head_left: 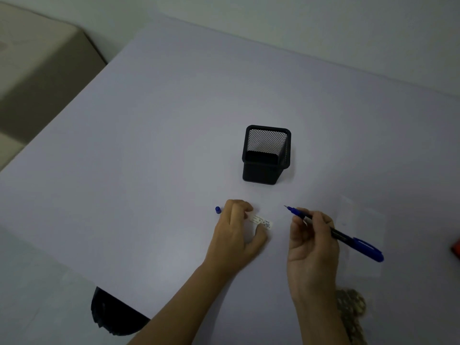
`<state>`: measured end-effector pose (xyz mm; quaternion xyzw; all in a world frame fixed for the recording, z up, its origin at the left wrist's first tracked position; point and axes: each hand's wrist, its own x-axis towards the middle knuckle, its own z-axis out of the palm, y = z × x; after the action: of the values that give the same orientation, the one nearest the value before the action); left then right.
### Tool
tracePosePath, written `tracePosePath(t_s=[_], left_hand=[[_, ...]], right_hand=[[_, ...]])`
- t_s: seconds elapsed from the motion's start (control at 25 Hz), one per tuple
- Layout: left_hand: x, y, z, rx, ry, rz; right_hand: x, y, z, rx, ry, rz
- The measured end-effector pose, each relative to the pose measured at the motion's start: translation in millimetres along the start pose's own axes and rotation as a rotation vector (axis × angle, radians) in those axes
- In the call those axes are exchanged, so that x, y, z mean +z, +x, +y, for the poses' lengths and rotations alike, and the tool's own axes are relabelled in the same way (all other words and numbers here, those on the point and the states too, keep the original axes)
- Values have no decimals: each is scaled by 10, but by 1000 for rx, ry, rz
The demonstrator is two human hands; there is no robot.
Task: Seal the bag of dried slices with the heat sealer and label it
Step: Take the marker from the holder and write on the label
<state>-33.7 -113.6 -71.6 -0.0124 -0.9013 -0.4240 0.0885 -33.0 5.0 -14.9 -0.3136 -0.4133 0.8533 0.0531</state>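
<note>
A small white label [263, 222] with blue writing lies on the pale table [174, 120]. My left hand [236, 230] pinches its left end between curled fingers and thumb. My right hand [312, 242] grips an uncapped blue and black pen [336, 235], tip up and pointing left, just right of the label. The pen's blue cap [218, 210] lies beside my left hand's knuckles. A clear bag [361, 232] lies flat under and right of the pen. Brownish dried slices [351, 310] show by my right forearm. No heat sealer is in view.
A black mesh pen holder [266, 154] stands upright just beyond my hands. A black rounded object [112, 314] sits below the table's near-left edge. Something orange-red [456, 250] shows at the right border. A beige piece of furniture [37, 70] is off the table's left side.
</note>
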Motion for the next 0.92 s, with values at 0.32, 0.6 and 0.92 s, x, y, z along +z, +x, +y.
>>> tracePosePath(t_s=[0.32, 0.6, 0.92], left_hand=[[-343, 21, -227, -244, 270, 24], [-549, 144, 310, -842, -953, 39], [-632, 123, 482, -739, -941, -25]], right_hand=[[30, -15, -97, 91, -51, 1], [159, -148, -18, 151, -13, -43], [189, -200, 21, 161, -9, -99]])
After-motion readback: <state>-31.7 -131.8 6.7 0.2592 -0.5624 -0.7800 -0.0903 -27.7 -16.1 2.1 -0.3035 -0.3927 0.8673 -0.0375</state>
